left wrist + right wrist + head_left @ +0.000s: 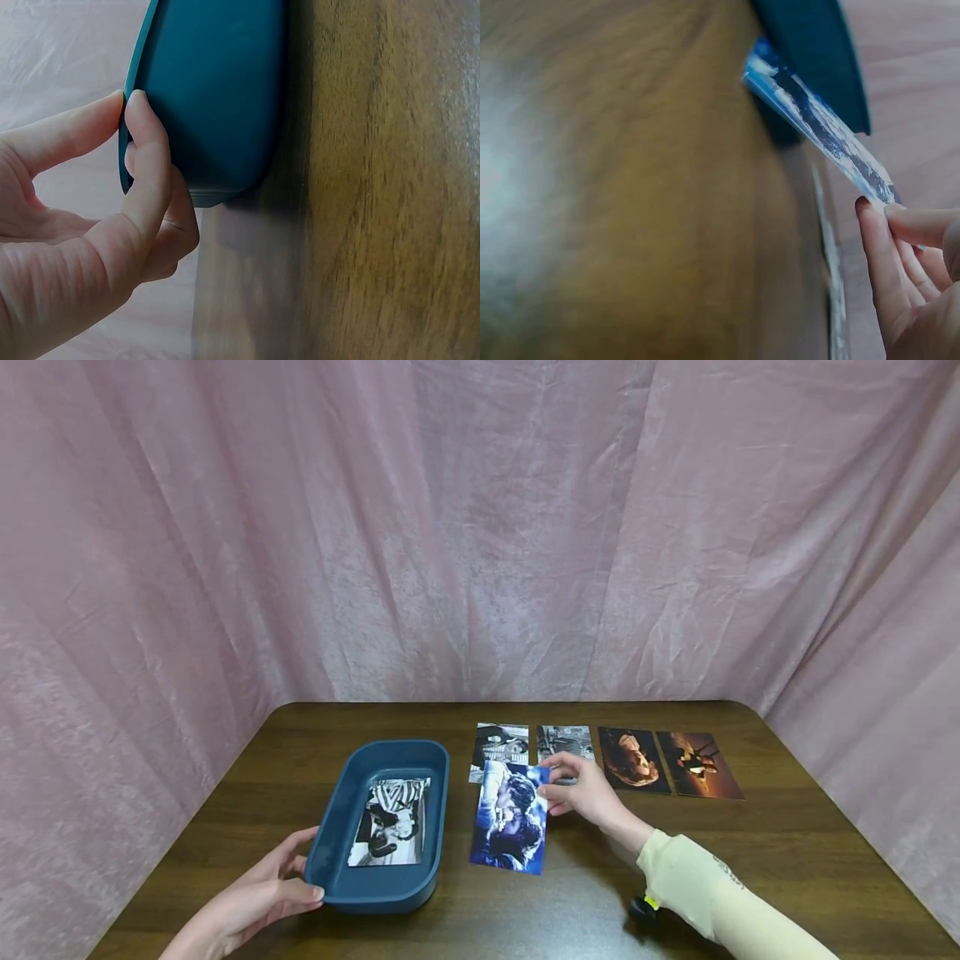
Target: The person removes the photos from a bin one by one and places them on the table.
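Note:
My left hand (266,889) pinches the near left rim of a blue plastic tub (382,893), thumb on top and fingers under the lip, as the left wrist view also shows. Inside the tub lies a black-and-white photo (390,822). Between thumb and fingers, my right hand (581,789) pinches the right edge of a blue-toned photo (510,818). In the right wrist view this photo (817,124) is tilted, raised above the table, and overlaps the tub's side. It partly covers a black-and-white photo behind it in the head view.
Along the back of the wooden table (787,860) lie two black-and-white photos, one at the left (498,743) and another photo (566,739) partly behind my right hand. Right of them are two dark orange-toned prints (633,760). A pink curtain (525,527) hangs behind.

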`<action>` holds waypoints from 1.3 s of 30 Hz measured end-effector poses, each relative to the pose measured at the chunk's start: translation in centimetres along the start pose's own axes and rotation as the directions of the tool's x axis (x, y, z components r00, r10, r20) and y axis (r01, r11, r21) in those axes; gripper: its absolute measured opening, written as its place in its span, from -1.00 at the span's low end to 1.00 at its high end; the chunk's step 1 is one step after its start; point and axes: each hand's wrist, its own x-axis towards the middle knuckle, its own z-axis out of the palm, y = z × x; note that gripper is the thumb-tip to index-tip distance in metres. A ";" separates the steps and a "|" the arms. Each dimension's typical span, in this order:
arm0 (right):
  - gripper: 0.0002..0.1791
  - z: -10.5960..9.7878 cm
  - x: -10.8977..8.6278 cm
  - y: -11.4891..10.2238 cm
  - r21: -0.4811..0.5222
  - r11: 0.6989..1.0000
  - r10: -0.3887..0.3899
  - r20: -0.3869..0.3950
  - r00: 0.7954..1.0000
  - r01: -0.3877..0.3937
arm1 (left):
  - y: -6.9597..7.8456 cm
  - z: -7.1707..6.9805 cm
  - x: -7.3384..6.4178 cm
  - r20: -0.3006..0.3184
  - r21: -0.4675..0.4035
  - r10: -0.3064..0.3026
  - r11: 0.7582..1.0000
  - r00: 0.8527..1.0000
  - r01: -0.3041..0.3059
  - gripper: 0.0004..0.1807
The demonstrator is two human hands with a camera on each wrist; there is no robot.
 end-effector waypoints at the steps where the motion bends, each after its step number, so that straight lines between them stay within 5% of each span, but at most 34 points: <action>1: -0.59 0.1 -0.1 0.2 -0.036 0.999 -0.004 -0.002 1.000 0.004 | 0.0 0.0 0.0 0.000 -0.002 0.000 1.000 1.000 0.000 0.03; 18: -0.71 0.2 -0.8 1.5 -0.454 0.890 -0.071 -0.068 0.995 0.033 | 0.4 0.0 -0.1 -0.005 -0.005 -0.024 1.000 1.000 0.024 0.03; 39: -0.63 0.2 -0.6 1.7 -0.513 0.858 -0.059 -0.102 0.993 -0.002 | 1.2 -0.4 -0.3 0.010 0.046 -0.026 0.999 1.000 0.025 0.02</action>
